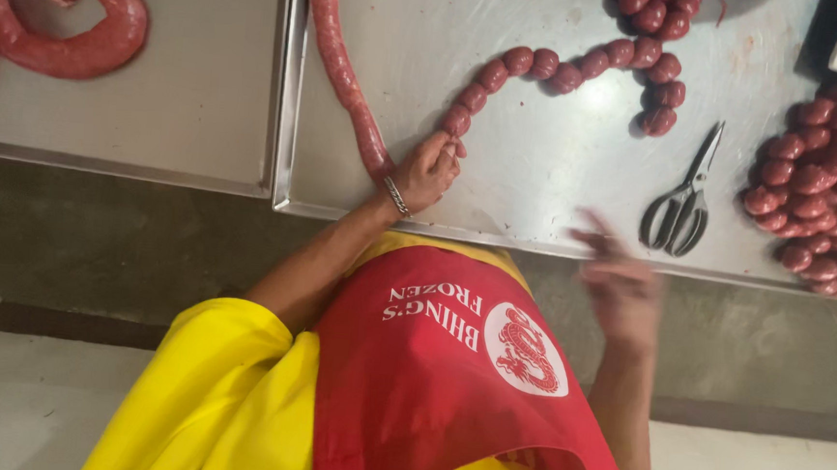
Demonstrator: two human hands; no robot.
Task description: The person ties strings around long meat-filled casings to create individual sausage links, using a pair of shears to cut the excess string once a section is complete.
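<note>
Left table: a coil of thick, dark-red unlinked sausage point(92, 36) lies on a flat stainless-steel table point(193, 115), well apart from both hands.

Work surface: a second stainless-steel table point(538, 175) butts against the first. Everything below lies on it.

Long sausage: a long, smooth, red filled sausage rope point(343, 71) runs from the far edge down and slightly rightward toward the person. Its near end is at the left hand.

Left hand: the left hand point(429, 171), with a metal bracelet at the wrist, rests on the second table. Its fingers are closed in a pinch on the sausage where the smooth rope meets the first round link.

Linked chain: a chain of small, round, red sausage links point(564, 72) leaves the pinching fingers up and to the right, then arcs across and curls back on itself at its far right end.

Axis and reach: the two lengths form a V with its point at the left fingertips. The rope goes away to the left, the chain away to the right. The left hand is on the sausage; the right is well apart from it.

Right hand: the right hand point(621, 286) is blurred, at the near table edge. Its fingers look loosely spread and hold nothing that shows.

Scissors: grey metal scissors point(684, 205) lie shut, handles toward the person, just beyond the right hand.

Pile: a heap of red round links point(828, 187) sits at the far right.

Clothing: a red apron point(448, 382) over a yellow shirt point(225, 397).
</note>
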